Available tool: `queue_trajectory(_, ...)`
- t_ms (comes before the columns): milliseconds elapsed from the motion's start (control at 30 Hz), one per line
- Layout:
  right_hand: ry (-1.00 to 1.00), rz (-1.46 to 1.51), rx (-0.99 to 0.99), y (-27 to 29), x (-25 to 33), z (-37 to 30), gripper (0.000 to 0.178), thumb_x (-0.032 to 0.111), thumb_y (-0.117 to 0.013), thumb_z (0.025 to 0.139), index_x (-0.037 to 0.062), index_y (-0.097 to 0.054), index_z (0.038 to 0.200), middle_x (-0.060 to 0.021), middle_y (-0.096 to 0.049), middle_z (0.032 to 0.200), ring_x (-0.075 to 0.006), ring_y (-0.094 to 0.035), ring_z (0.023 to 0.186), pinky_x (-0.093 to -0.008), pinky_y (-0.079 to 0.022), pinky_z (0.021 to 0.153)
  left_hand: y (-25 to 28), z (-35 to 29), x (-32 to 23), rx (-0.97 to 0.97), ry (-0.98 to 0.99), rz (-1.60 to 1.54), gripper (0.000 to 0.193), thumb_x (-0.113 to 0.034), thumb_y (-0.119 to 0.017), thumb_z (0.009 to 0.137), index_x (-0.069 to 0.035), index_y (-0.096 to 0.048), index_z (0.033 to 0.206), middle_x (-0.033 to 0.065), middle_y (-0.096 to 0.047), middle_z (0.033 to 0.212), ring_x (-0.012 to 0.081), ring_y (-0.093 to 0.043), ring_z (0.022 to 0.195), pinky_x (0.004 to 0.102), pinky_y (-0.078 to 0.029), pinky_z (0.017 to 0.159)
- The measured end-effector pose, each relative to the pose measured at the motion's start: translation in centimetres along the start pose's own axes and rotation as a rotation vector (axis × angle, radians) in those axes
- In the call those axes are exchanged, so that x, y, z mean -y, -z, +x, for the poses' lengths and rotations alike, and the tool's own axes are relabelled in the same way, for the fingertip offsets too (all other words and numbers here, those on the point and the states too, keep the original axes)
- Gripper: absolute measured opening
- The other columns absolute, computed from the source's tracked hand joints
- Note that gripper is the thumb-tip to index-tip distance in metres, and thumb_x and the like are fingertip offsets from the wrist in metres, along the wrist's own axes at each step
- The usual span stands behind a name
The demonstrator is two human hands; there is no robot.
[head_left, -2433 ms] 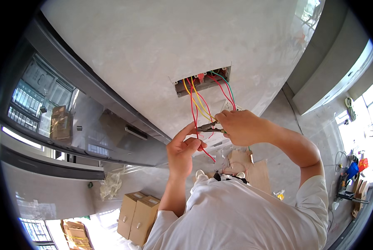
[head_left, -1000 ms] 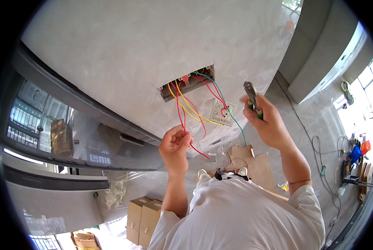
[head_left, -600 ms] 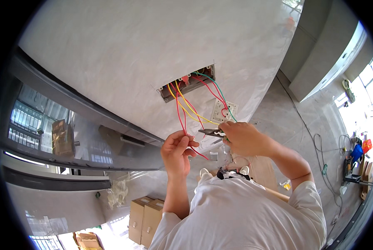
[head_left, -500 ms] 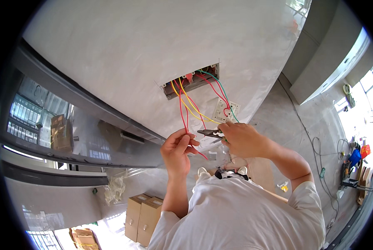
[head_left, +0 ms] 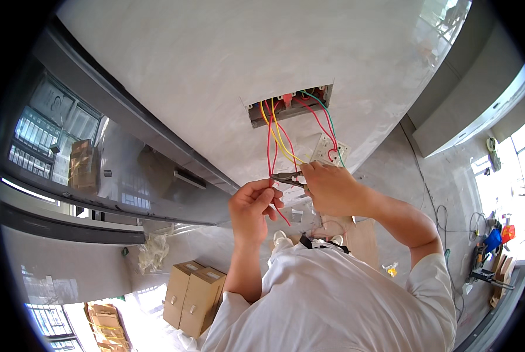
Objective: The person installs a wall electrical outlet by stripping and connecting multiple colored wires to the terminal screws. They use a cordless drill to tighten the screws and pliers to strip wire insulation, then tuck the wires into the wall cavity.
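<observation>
Red, yellow and green wires hang from a rectangular wall box (head_left: pixel 261 119) set in the grey wall. My left hand (head_left: pixel 253 206) is closed on the red wire (head_left: pixel 269 149), whose loose end pokes out below the fingers. Wrapped round the handles of a pair of pliers (head_left: pixel 287 176), my right hand (head_left: pixel 332 189) holds the jaws at the red wire, just above my left fingertips. Whether the jaws bite the wire is too small to tell. The yellow wires (head_left: pixel 283 145) run down to my right hand. Behind it, a white socket plate (head_left: pixel 328 151) hangs on red and green wires.
A dark-framed glossy panel (head_left: pixel 151 170) runs along the left. Cardboard boxes (head_left: pixel 193 299) stand on the floor at lower left, near crumpled plastic (head_left: pixel 152 252). On the right, a black cable (head_left: pixel 429 193) trails over the floor toward tools and a blue item (head_left: pixel 493 240).
The pliers have moved left, so their jaws now meet the red wire by my left fingertips. My view has shifted a little, with the wall box appearing further right and higher.
</observation>
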State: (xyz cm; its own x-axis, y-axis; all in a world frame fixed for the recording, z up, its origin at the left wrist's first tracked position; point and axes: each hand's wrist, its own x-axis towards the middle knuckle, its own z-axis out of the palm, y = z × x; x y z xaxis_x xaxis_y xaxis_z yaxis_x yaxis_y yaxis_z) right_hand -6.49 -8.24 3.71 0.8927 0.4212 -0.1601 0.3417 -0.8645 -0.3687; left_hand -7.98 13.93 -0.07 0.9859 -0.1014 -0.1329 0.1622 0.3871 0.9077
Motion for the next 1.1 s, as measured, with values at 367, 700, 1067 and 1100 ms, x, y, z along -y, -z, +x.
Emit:
queue_trajectory(367,0.054,0.033,-0.052,-0.4,0.1,-0.4,0.050,0.006,-0.067,0.087,-0.0081,-0.048,0.132,-0.0233,-0.062,0.116,-0.0408,-0.067,0.103,-0.0491,-0.054,0.088,0.8,1.0,0.7,0.018,0.076,-0.044,0.010,0.004,-0.064,0.096,0.008,-0.069,0.103,0.0165,-0.075,0.087,0.0189,-0.069,0.065,0.0271,-0.050,0.050)
queue_trajectory(700,0.042,0.080,-0.121,-1.1,0.0,-0.4,0.037,0.005,-0.064,0.088,-0.0054,-0.051,0.121,-0.0222,-0.062,0.111,-0.0405,-0.065,0.106,-0.0481,-0.053,0.089,-0.3,0.6,0.5,0.017,0.047,0.028,0.008,0.000,-0.059,0.099,0.004,-0.063,0.105,0.0111,-0.072,0.086,0.0155,-0.068,0.064,0.0253,-0.053,0.050)
queue_trajectory(1067,0.077,-0.031,-0.119,-1.1,0.6,0.4,0.031,0.009,-0.065,0.091,-0.0043,-0.053,0.117,-0.0210,-0.062,0.109,-0.0391,-0.066,0.100,-0.0496,-0.055,0.079,-0.4,0.1,0.1,-0.135,-0.154,0.347,0.010,0.000,-0.062,0.098,0.003,-0.069,0.105,0.0052,-0.068,0.078,0.0071,-0.056,0.064,0.0245,-0.043,0.056)
queue_trajectory(1100,0.076,-0.040,-0.131,-0.9,0.7,0.4,0.029,0.009,-0.066,0.092,-0.0036,-0.054,0.115,-0.0206,-0.062,0.108,-0.0388,-0.067,0.099,-0.0497,-0.055,0.078,-0.2,0.2,0.3,-0.143,-0.239,0.428,0.009,-0.001,-0.063,0.097,0.003,-0.068,0.103,0.0045,-0.067,0.077,0.0068,-0.055,0.063,0.0252,-0.043,0.056)
